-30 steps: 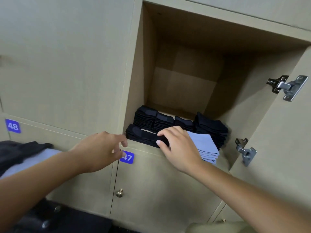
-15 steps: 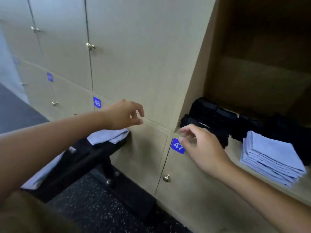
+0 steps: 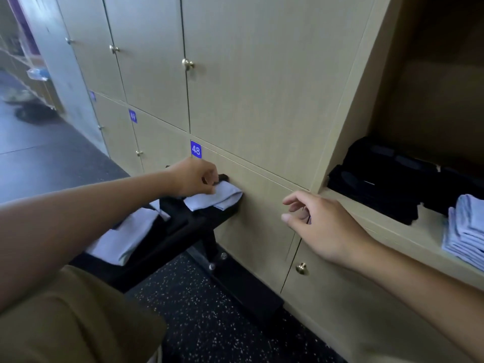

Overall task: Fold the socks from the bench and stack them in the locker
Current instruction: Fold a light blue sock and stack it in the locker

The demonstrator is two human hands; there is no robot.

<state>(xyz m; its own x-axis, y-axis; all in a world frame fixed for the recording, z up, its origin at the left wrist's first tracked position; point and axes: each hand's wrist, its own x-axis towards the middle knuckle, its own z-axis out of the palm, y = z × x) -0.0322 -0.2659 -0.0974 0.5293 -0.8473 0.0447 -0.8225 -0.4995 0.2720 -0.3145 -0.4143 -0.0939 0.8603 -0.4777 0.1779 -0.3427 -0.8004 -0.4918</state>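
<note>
The left hand (image 3: 192, 176) pinches a light blue sock (image 3: 214, 196) on the bench (image 3: 178, 229), while the right hand (image 3: 322, 226) hangs loose-fingered, holding nothing, beside it.

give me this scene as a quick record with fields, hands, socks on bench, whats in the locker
left hand: pinches the light blue sock lying on the black bench
right hand: in the air before the beige locker doors, fingers loosely curled, holding nothing
bench: a second pale blue cloth item lies nearer the person
open locker: folded black socks at the back, a stack of folded light blue socks in front
number plate: 48
</note>
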